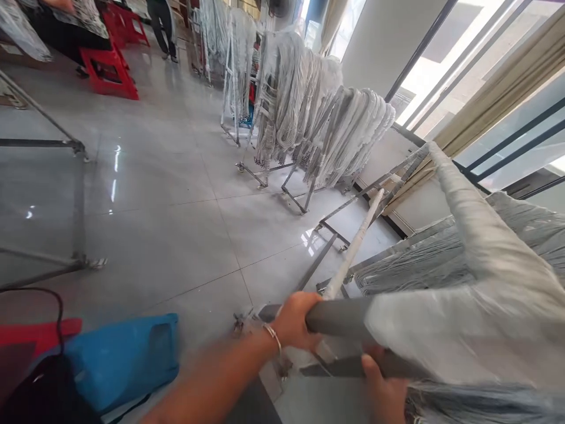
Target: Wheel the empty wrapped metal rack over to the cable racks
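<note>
My left hand (296,321), with a bangle on the wrist, is closed around the end of a thick grey bar (339,318) of a metal rack. My right hand (383,391) sits just below, closed on a lower grey bar (339,366) of the same rack. Bundles of whitish thread (477,277) hang over the rack's bars to the right, partly blurred. A thin white rod (355,247) runs away from my left hand toward the far end of the rack.
More racks loaded with white thread bundles (318,112) stand along the window wall. An empty metal frame (77,200) stands at left. Blue stool (123,359) and red stool (39,333) lie near my left side. Red stools (108,73) and a person's legs (162,26) are far back.
</note>
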Action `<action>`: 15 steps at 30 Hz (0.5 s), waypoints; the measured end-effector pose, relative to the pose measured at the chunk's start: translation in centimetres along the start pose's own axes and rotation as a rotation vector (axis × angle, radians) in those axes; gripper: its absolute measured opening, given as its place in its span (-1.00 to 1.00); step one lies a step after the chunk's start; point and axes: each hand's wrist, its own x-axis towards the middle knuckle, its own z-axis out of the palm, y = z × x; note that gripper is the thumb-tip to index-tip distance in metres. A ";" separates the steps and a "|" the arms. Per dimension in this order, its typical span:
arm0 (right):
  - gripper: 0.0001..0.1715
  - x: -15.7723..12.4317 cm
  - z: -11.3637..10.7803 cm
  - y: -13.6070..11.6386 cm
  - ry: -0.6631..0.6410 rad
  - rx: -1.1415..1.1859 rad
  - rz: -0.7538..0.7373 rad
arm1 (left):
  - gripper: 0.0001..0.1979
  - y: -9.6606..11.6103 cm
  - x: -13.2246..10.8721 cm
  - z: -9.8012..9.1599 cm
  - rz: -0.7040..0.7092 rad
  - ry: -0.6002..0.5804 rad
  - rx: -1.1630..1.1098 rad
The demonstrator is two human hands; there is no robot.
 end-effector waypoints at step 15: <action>-0.22 32.2 12.1 -5.9 0.189 0.421 0.102 | -0.14 -11.1 0.1 -22.6 -0.568 0.290 0.478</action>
